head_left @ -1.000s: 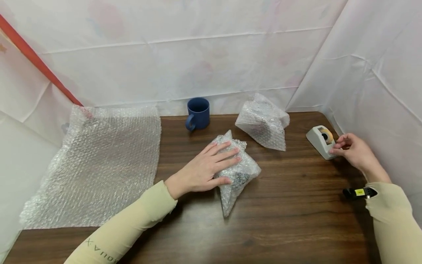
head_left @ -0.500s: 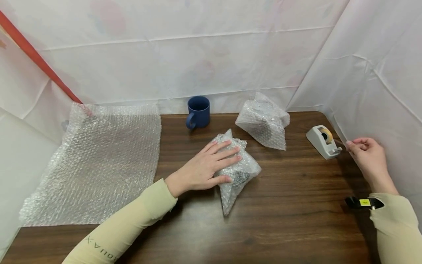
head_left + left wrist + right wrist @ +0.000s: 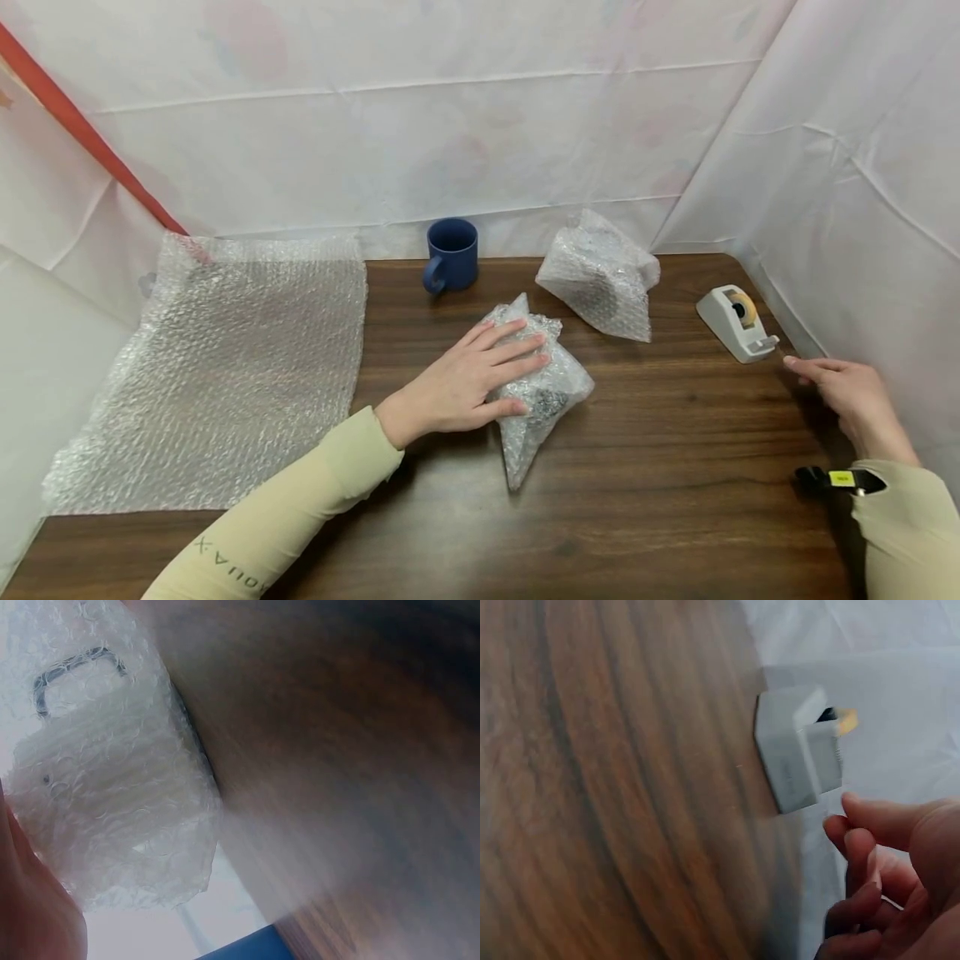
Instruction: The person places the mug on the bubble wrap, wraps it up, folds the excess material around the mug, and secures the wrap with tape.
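My left hand (image 3: pixel 465 385) rests with fingers spread on a bubble-wrapped bundle (image 3: pixel 558 379) in the middle of the table. Through the plastic in the left wrist view, the bundle (image 3: pixel 120 802) shows a dark curved outline. Over at the right, thumb and fingertips of my right hand (image 3: pixel 851 400) pinch the end of a thin clear tape strip (image 3: pixel 781 351). That strip leads to a pale grey tape dispenser (image 3: pixel 726 327) holding a yellowish roll. In the right wrist view, the pinched fingertips are just beside the cutting end of the dispenser (image 3: pixel 784 754).
A blue mug (image 3: pixel 453 258) stands at the back, handle toward the left. Another bubble-wrapped bundle (image 3: pixel 600 279) lies right of it. A large bubble wrap sheet (image 3: pixel 247 383) covers the table's left side. White cloth walls (image 3: pixel 862 233) close off the back and sides.
My right hand first draws tape rightward away from the dispenser, then lowers toward me, still pinching the strip. My left hand and the bundle beneath it stay in place.
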A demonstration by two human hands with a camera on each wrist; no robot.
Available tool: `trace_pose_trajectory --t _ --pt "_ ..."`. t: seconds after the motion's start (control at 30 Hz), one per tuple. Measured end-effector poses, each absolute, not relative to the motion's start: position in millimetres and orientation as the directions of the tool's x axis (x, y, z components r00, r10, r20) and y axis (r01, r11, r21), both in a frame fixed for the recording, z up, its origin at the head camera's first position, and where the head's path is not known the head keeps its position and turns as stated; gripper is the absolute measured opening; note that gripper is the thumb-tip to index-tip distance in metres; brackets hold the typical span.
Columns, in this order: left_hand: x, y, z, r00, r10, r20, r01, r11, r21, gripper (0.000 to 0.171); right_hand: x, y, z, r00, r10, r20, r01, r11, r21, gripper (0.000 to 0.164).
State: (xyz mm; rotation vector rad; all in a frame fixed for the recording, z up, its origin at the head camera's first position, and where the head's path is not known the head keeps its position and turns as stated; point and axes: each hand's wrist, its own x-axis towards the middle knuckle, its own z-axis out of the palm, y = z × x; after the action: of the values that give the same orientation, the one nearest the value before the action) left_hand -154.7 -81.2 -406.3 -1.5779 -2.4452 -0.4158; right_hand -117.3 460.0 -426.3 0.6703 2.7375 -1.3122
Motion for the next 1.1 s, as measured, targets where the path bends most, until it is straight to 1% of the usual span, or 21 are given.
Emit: trace_pose_trajectory --t 0.07,0.13,0.27,0.37,0.47,0.53,0.6,0.7,0.77,0.9,0.97,1.03,1.1 --pt "-155 -80 -406 -0.403 0.858 0.319 0.915 0.382 0.129 0.071 -120 461 -430 -0.904 0.341 -0.257 0.412 0.536 -0.736 0.030" --pt "-155 -79 -406 -0.396 0.860 0.323 0.918 0.373 0.134 0.071 -123 462 -432 -0.906 0.322 -0.273 0.415 0.563 -0.715 0.032" --pt "-155 -78 -405 -0.397 0.856 0.330 0.918 0.376 0.129 0.072 -124 458 -432 -0.937 0.271 -0.220 0.349 0.695 -0.629 0.034" --pt "-155 -78 -406 -0.400 0.856 0.328 0.916 0.380 0.128 0.072 -119 451 -428 -0.963 0.201 -0.181 0.270 0.729 -0.629 0.034" --pt "-154 -78 -406 -0.397 0.857 0.329 0.918 0.376 0.127 0.071 -114 434 -419 -0.987 0.087 -0.137 0.156 0.742 -0.651 0.034" --pt "-154 -78 -405 -0.396 0.857 0.330 0.918 0.376 0.126 0.071 -113 414 -409 -0.997 -0.018 -0.080 0.039 0.761 -0.648 0.031" --pt "-154 -79 -405 -0.398 0.856 0.330 0.917 0.379 0.123 0.071 -114 389 -397 -0.991 -0.133 -0.004 -0.100 0.761 -0.641 0.023" --pt "-154 -80 -405 -0.404 0.855 0.326 0.915 0.385 0.123 0.071 -120 346 -382 -0.952 -0.291 0.094 -0.275 0.679 -0.681 0.008" --pt "-154 -80 -404 -0.408 0.854 0.322 0.913 0.389 0.125 0.071 -126 318 -374 -0.917 -0.372 0.142 -0.353 0.598 -0.720 0.007" --pt "-154 -81 -405 -0.406 0.852 0.330 0.914 0.388 0.120 0.071 -140 266 -369 -0.868 -0.469 0.165 -0.383 0.418 -0.824 0.009" --pt "-155 -81 -406 -0.402 0.849 0.344 0.915 0.384 0.120 0.071 -149 245 -370 -0.852 -0.501 0.152 -0.363 0.355 -0.862 0.009" --pt "-155 -80 -407 -0.396 0.845 0.359 0.918 0.378 0.121 0.071 -157 228 -371 -0.839 -0.526 0.139 -0.345 0.316 -0.884 0.011" --pt "-155 -79 -407 -0.393 0.841 0.372 0.919 0.374 0.126 0.071 -163 215 -372 -0.838 -0.534 0.112 -0.320 0.314 -0.894 0.012"
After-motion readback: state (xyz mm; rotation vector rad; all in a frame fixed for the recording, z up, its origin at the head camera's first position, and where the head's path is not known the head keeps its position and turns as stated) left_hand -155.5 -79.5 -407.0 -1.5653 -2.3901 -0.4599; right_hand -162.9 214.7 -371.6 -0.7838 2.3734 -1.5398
